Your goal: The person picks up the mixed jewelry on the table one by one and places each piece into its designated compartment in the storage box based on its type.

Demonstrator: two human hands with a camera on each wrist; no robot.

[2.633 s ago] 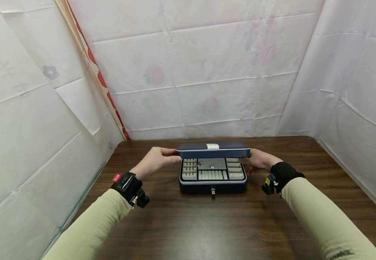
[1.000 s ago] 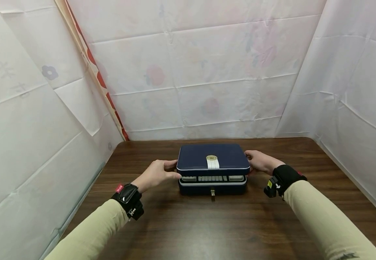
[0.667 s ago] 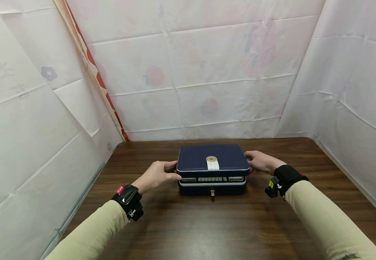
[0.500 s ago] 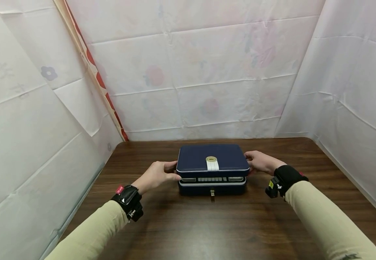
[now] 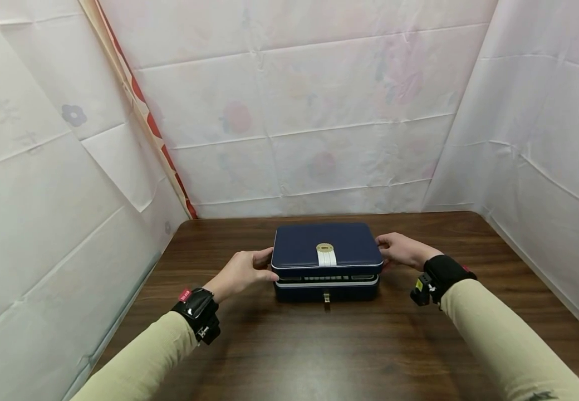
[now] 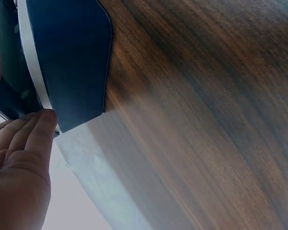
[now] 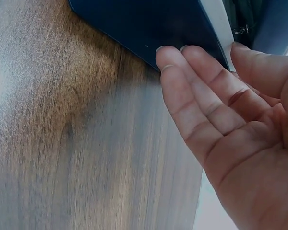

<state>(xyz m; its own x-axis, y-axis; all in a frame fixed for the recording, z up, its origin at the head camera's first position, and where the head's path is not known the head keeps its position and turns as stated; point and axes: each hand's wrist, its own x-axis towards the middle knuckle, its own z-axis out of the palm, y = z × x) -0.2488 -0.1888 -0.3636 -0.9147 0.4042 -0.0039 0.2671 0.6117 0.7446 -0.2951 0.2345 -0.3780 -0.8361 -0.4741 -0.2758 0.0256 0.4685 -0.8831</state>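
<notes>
A dark blue jewelry box (image 5: 327,291) with white piping stands on the wooden table, its gold clasp hanging at the front. Its lid (image 5: 299,243), with a white strap and gold badge, is tilted down over the base, leaving a narrow gap at the front where light compartments show. My left hand (image 5: 241,273) holds the lid's left side, thumb by the front corner and fingers farther back. At the lid's right side my right hand (image 5: 403,249) holds on, with the thumb at the rim in the right wrist view and the other fingers (image 7: 180,96) loosely extended beside the base.
The dark wooden table (image 5: 314,356) runs out to rounded far corners. White patterned sheeting (image 5: 289,111) hangs behind it and along both sides. Black wrist cameras (image 5: 199,312) are strapped over light green sleeves.
The lid has come down from a raised position, hiding most of the compartments, and the front gap has narrowed further in the last half second. Both hands have stayed at its sides.
</notes>
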